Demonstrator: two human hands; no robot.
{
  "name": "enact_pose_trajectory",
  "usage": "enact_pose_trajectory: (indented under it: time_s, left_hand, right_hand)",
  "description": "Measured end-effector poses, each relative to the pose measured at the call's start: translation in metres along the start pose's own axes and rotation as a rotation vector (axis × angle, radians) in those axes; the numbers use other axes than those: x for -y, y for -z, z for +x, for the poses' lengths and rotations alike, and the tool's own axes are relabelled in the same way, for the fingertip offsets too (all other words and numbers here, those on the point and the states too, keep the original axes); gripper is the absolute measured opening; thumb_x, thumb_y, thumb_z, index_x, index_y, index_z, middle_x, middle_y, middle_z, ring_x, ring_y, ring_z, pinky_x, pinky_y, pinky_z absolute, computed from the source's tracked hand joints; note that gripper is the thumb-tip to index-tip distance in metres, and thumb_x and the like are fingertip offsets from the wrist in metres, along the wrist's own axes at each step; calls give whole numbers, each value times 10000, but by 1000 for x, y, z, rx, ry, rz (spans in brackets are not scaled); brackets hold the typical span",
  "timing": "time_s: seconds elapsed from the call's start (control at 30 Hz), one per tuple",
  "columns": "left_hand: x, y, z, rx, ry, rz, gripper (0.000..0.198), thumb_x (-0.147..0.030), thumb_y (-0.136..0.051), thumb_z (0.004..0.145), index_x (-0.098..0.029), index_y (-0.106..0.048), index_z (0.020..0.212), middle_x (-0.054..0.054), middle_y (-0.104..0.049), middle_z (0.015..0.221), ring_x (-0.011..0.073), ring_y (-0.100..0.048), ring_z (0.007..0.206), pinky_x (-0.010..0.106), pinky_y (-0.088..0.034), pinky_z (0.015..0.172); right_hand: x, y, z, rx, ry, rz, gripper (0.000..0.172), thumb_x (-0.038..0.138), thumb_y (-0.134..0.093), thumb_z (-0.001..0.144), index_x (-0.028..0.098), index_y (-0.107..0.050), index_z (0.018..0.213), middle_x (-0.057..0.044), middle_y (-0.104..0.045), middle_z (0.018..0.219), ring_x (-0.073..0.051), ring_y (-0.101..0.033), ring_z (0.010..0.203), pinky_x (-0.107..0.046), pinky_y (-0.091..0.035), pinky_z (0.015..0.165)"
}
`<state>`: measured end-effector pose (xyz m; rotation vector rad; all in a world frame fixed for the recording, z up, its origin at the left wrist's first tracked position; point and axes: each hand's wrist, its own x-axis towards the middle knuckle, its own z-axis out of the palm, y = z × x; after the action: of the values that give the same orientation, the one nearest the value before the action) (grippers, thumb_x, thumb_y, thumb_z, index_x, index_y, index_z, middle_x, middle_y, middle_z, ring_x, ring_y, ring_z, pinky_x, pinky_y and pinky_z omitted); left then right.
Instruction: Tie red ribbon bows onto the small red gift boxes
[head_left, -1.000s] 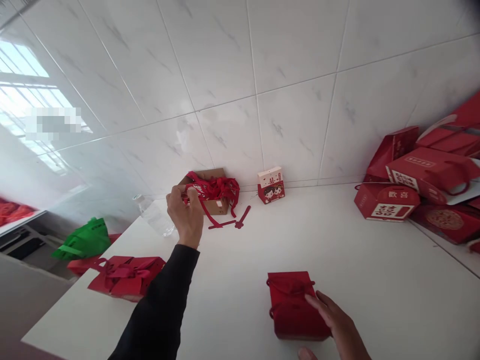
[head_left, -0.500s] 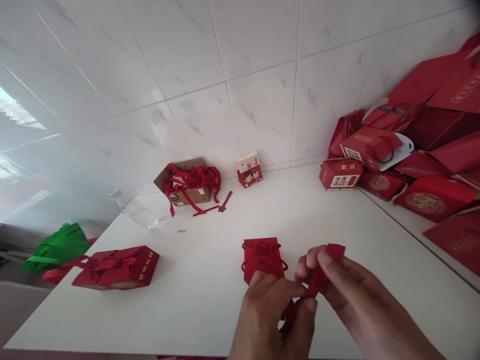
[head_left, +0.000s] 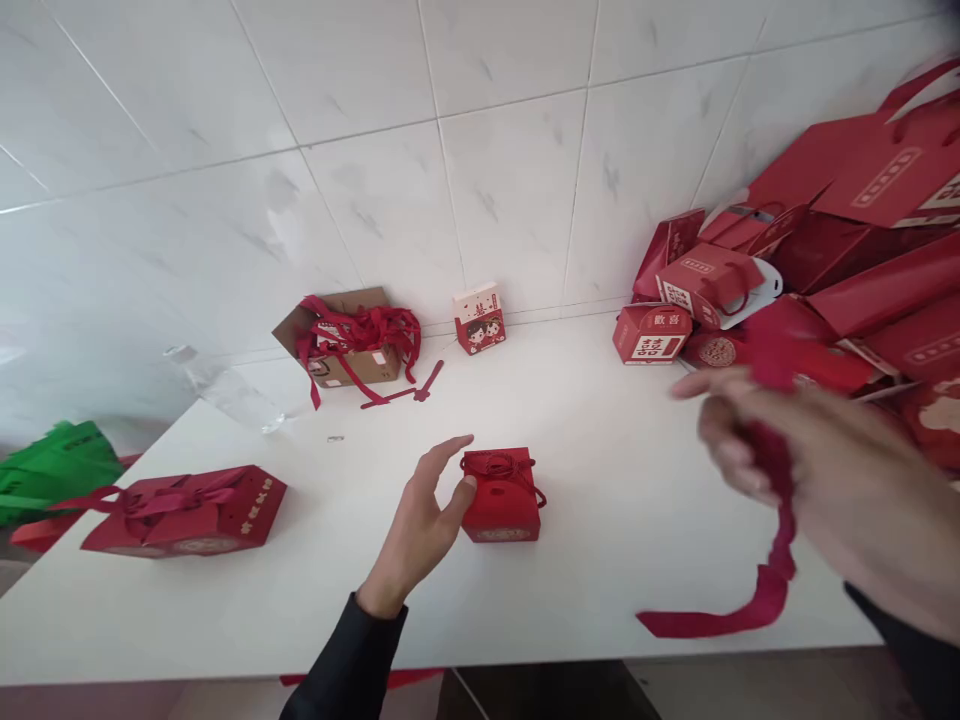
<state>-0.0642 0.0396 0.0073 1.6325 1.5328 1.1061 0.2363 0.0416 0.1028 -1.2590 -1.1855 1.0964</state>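
Note:
A small red gift box with a dark red cord on its lid stands at the middle front of the white table. At its left side is my left hand, thumb and fingers apart. The thumb tip meets the box's left edge; whether it presses on it I cannot tell. Off to the right, my right hand is raised and smeared by motion, closed on a dark red ribbon. The ribbon hangs down below the hand, its tail curving left above the table's front edge.
A ribbon-tied red box lies at left. Along the wall stand a clear bottle, a cardboard box of red ribbons and a small pink-and-red box. Red boxes and bags pile up at right.
My hands have parted. The left now rests by the box's left side with fingers spread; the right has swung right and up, carrying the ribbon. The view has shifted slightly.

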Motion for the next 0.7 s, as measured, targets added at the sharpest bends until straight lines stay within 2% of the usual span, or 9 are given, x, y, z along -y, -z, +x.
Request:
enact_pose_trajectory:
  time_s: [0.07, 0.13, 0.23, 0.3, 0.43, 0.5, 0.57, 0.63, 0.7]
  left_hand:
    - [1, -5, 2, -17, 7, -37, 319, -287, -649, 878, -288, -710, 1191, 61, -679, 1222, 259, -613, 1194, 457, -460, 1093]
    - [-1, -9, 1, -49, 22, -79, 189, -289, -657, 871, -255, -730, 1042, 56, -684, 1100, 239, -642, 1079, 437, -494, 1039]
    - [-4, -11, -2, -69, 72, -178, 113, -335, -671, 883, -224, -684, 894, 41, -679, 966, 208, -656, 933, 399, -533, 947]
    - [-5, -11, -6, -86, 105, -261, 145, -362, -684, 889, -220, -660, 896, 39, -680, 952, 202, -655, 917, 366, -540, 898]
    - [-1, -9, -18, -178, 142, -458, 155, -360, -685, 888, -238, -597, 927, 27, -664, 1019, 210, -656, 1037, 337, -524, 918]
    - [6, -6, -26, -219, 161, -586, 151, -354, -652, 874, -247, -564, 934, -1, -625, 880, 217, -673, 997, 374, -524, 943]
    - [16, -1, -34, -248, 216, -662, 170, -395, -574, 870, -249, -573, 957, -34, -510, 654, 234, -679, 883, 424, -537, 922]
    - [26, 5, -39, -259, 302, -620, 246, -439, -519, 882, -231, -619, 968, -47, -423, 542, 250, -661, 779, 449, -545, 862]
    - [32, 10, -42, -254, 362, -483, 264, -441, -569, 886, -212, -671, 967, -16, -519, 584, 246, -644, 758, 433, -530, 825]
  right_hand:
    - [-21, -17, -5, 169, -98, -154, 412, 625, -620, 884, 243, -718, 1003, 60, -377, 568, -124, -300, 456, -253, -217, 406]
    - [-45, -38, -9, 308, -169, -301, 413, 595, -593, 916, 242, -688, 1110, 84, -353, 544, -132, -324, 444, -253, -264, 424]
    - [-70, -67, -11, 410, -100, -331, 316, 498, -618, 932, 256, -665, 1130, 27, -620, 739, -180, -549, 630, -288, -422, 593]
    - [-77, -78, -9, 410, -91, -305, 254, 475, -635, 924, 252, -652, 1045, 4, -678, 858, -197, -599, 733, -300, -447, 673]
    - [-83, -80, -3, 374, -152, -241, 272, 494, -588, 953, 240, -578, 856, 37, -585, 737, -150, -503, 635, -269, -404, 597]
    - [-87, -75, -1, 302, -205, -214, 298, 509, -529, 982, 244, -531, 846, 66, -463, 664, -127, -394, 567, -249, -345, 528]
    - [-94, -69, 0, 232, -270, -191, 328, 520, -487, 995, 249, -461, 812, 90, -319, 622, -115, -279, 523, -236, -268, 471]
    - [-100, -64, 1, 189, -320, -177, 355, 544, -502, 983, 251, -428, 797, 98, -266, 621, -108, -237, 514, -227, -233, 449]
    - [-103, -59, 2, 142, -334, -182, 370, 580, -553, 953, 244, -468, 823, 95, -306, 629, -103, -261, 515, -222, -249, 445]
